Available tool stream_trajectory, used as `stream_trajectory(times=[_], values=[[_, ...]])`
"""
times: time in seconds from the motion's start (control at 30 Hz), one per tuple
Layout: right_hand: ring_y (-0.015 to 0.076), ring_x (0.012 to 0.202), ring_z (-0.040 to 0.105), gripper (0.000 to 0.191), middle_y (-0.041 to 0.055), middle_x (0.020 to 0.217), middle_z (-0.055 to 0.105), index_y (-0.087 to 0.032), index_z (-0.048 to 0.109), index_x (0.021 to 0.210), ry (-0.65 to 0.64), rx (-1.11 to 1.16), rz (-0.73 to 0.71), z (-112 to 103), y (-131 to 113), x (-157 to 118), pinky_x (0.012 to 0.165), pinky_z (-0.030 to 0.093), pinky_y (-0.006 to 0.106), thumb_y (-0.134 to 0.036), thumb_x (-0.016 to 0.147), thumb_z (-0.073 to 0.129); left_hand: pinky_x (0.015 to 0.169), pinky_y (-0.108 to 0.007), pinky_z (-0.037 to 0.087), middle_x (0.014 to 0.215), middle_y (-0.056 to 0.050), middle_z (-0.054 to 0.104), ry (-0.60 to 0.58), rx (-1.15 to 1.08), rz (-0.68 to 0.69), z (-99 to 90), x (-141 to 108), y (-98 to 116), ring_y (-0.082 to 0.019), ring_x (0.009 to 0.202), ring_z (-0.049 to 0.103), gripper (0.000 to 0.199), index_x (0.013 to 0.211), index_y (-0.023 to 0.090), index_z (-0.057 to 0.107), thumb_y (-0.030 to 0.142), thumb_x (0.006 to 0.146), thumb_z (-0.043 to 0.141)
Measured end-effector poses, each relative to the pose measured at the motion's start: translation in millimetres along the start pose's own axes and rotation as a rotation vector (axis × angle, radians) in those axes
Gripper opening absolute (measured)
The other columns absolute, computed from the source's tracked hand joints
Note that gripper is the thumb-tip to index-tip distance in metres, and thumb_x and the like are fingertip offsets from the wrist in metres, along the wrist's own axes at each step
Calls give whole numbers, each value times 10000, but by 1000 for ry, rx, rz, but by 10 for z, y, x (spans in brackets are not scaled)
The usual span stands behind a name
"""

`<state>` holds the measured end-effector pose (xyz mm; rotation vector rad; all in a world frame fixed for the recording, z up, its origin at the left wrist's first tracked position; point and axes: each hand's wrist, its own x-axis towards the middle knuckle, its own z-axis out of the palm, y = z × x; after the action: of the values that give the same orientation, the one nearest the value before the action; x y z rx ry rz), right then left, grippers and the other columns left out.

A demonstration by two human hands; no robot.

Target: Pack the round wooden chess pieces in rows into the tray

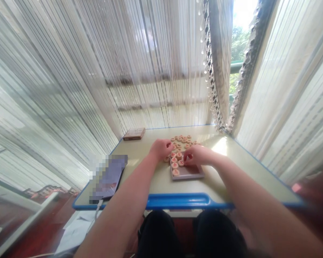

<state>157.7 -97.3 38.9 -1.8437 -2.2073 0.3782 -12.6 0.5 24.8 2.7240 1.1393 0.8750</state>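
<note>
A shallow open box (pixel 188 176) sits on the table and holds several round wooden Chinese chess pieces (pixel 175 172) with red characters, lined along its left side. My right hand (pixel 197 154) reaches over the box, fingers pinched down at a chess piece (pixel 181 163) in the second column. Beyond the box's far left corner is my left hand (pixel 160 149), its fingers curled together; whatever they hold is hidden. A loose piece (pixel 166 159) lies between that hand and the box. More loose pieces (pixel 183 140) are scattered on the table behind the box.
The pale table (pixel 140 182) has a blue rim with a blue tray groove (pixel 179 201) at the front. A tablet-like device (pixel 110 179) with a white cable lies at left, partly pixelated. A flat brown box (pixel 134 133) rests at the far left corner. String curtains (pixel 161 64) hang behind.
</note>
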Motion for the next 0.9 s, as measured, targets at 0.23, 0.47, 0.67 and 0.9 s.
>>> stream_trajectory(times=[0.23, 0.47, 0.67, 0.9], values=[[145, 616, 530, 203, -3, 704, 632, -271, 679, 747, 33, -17, -17, 52, -10, 31, 494, 348, 236, -423, 616, 651, 513, -231, 262, 524, -5, 554, -9, 3, -7, -34, -5, 36, -87, 506, 368, 257, 610, 129, 643, 269, 740, 471], [137, 603, 511, 184, 1, 671, 620, -251, 665, 697, 53, -52, -9, 65, -40, 35, 500, 333, 235, -420, 644, 619, 512, -230, 255, 518, 0, 541, -3, 26, 14, -37, -6, 35, -82, 495, 356, 263, 594, 129, 632, 264, 741, 461], [142, 599, 515, 197, 8, 679, 626, -254, 673, 705, 47, -58, 3, 69, -32, 51, 496, 326, 238, -434, 653, 613, 518, -234, 261, 540, -9, 563, -28, 26, 22, -47, -2, 57, -87, 507, 364, 241, 617, 133, 637, 263, 740, 476], [145, 614, 526, 172, 6, 700, 635, -261, 675, 718, 56, -50, -5, 49, -47, 33, 502, 343, 236, -409, 653, 617, 520, -231, 274, 566, -20, 597, -57, 36, 35, -61, -10, 62, -94, 511, 403, 258, 648, 138, 655, 277, 750, 463]])
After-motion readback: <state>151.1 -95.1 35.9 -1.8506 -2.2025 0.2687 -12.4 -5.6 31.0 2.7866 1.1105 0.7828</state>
